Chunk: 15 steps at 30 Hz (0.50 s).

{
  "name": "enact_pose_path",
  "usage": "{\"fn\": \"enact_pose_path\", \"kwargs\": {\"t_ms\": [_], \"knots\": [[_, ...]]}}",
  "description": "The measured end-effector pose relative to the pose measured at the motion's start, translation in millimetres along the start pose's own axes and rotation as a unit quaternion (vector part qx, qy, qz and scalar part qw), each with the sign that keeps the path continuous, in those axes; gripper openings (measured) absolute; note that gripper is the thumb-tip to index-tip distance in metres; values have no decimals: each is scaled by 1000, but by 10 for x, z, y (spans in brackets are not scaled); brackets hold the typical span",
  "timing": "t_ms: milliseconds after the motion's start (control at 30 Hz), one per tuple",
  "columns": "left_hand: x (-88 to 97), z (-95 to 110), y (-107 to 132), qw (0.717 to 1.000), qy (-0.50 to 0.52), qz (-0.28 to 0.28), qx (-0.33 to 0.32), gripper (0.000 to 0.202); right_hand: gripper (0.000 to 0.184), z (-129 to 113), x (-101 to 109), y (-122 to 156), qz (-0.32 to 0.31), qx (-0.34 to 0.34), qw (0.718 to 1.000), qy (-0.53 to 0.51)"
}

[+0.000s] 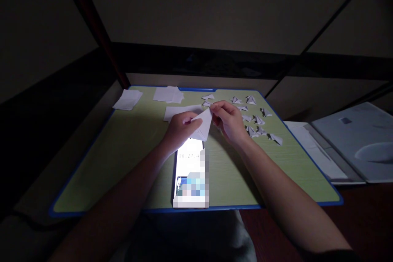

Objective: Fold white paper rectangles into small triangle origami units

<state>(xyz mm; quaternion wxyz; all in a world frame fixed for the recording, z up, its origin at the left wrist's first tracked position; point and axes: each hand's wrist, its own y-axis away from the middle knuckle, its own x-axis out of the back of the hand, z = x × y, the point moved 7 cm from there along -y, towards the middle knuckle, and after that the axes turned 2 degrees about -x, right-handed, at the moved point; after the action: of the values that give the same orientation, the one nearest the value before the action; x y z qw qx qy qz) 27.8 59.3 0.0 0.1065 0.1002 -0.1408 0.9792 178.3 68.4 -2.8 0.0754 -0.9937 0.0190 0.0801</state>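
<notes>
Several folded papers are set toward the table's right edge, flat sheets left by its far edge, one part-folded piece pinched by left hand and right hand.

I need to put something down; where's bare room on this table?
The widest patch of the table lies between its left edge, the leftmost paper stack and the left forearm. Another lies right of the right forearm, nearer than the folded papers. A narrower one separates that forearm from the phone. Crowded: among those folded papers and around the held sheet.

Room lies right of the phone; folded papers obstruct the far right.
</notes>
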Motion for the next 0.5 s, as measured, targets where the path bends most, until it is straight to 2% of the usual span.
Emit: {"fn": "enact_pose_path", "kwargs": {"t_ms": [267,500], "knots": [[50,-40,9,998,42,23,41,18,11,2,-13,8,-2,-28,998,-64],[55,-57,13,998,39,32,49,22,13,11,-18,-11,-13,-19,998,-57]]}}
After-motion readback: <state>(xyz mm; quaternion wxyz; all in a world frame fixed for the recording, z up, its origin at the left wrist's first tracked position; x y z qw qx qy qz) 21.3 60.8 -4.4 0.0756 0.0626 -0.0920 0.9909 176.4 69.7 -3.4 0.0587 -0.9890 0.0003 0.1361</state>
